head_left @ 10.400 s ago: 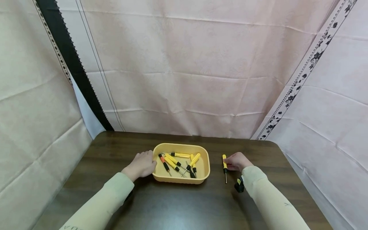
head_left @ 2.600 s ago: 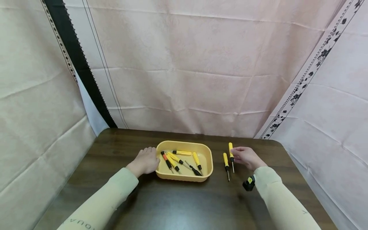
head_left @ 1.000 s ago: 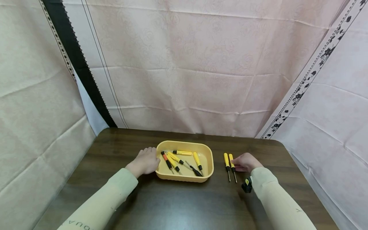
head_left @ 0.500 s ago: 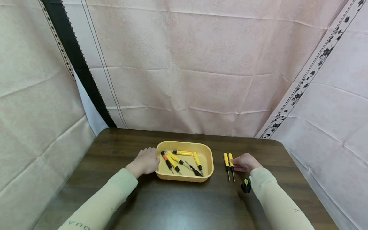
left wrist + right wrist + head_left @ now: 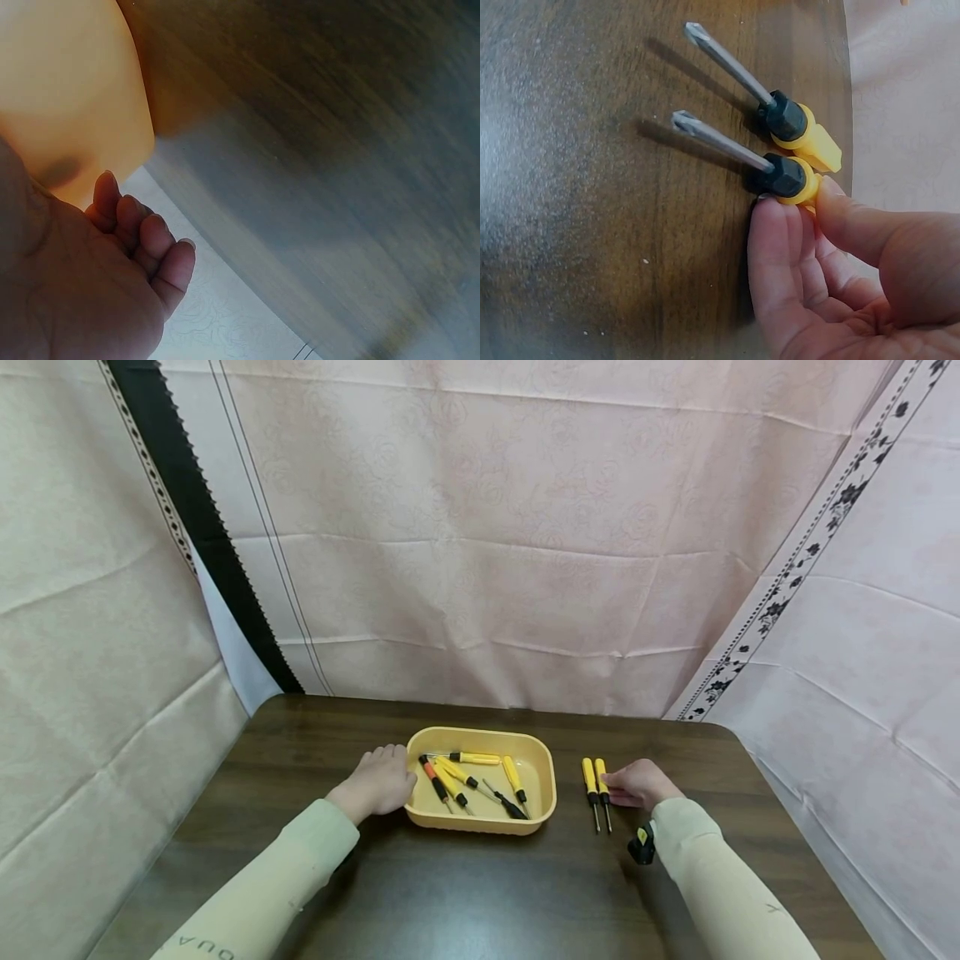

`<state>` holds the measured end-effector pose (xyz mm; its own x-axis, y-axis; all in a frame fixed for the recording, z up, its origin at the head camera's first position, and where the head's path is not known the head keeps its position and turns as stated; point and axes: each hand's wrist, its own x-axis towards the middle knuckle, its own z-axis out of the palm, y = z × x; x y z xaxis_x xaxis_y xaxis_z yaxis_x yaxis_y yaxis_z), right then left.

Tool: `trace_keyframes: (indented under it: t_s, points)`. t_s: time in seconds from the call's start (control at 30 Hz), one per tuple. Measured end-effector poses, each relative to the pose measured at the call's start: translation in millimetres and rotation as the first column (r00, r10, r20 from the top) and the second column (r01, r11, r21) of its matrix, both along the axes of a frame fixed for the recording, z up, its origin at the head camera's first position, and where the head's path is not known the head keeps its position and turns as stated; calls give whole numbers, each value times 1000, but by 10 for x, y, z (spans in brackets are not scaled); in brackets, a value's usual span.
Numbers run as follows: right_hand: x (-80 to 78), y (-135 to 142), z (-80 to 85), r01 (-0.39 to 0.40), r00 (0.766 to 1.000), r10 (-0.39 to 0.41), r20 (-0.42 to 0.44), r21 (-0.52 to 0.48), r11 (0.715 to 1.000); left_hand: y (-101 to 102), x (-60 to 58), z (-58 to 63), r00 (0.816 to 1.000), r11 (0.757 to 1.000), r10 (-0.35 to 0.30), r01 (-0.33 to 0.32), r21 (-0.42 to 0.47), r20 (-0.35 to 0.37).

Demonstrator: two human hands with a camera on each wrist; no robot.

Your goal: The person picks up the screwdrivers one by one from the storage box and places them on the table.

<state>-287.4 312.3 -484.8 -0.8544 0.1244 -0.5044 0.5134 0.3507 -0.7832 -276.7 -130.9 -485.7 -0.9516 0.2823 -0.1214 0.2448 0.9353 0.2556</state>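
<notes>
My right hand pinches the yellow handle of a screwdriver between thumb and fingers, low over the table. Close on its left, nearly parallel, a second yellow-and-black screwdriver lies with its shaft toward me. Both tips look cross-shaped in the right wrist view. At the left end of a yellow plastic basket, my left hand grips the rim. Its curled fingers show outside the basket wall in the left wrist view; the thumb is hidden there.
Inside the basket lie several yellow-handled screwdrivers, one red-and-black screwdriver and one with a black handle. The dark wooden table ends at a pale cloth curtain behind. More cloth hangs at both sides.
One yellow screwdriver has left the basket in my right hand. It came down beside the first one, and its tip then swung slightly left into line. My left hand stays at the basket.
</notes>
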Motion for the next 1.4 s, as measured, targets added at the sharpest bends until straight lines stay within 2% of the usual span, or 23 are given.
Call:
trace_keyframes:
  t_s: [0.57,0.77,0.93,1.07,1.2,1.4]
  points:
    - [-1,27,-52,37,999,-37,-15,-29,999,8,3,8,1000,1000,13,-13,-6,22]
    - [53,19,1,34,997,-34,-73,10,999,10,16,30,999,1000,17,-17,2,30]
    - [110,17,89,-1,985,7,-174,35,999,7,18,23,999,1000,14,-14,-1,29]
    - [108,-54,179,-31,977,27,-212,-15,999,-6,10,18,1000,1000,13,-13,7,28]
    - [100,-184,289,-59,969,39,-245,-73,996,-4,12,21,1000,1000,14,-14,16,28]
    - [95,-489,461,-90,952,57,-300,-99,991,2,15,20,1000,1000,9,-9,19,19]
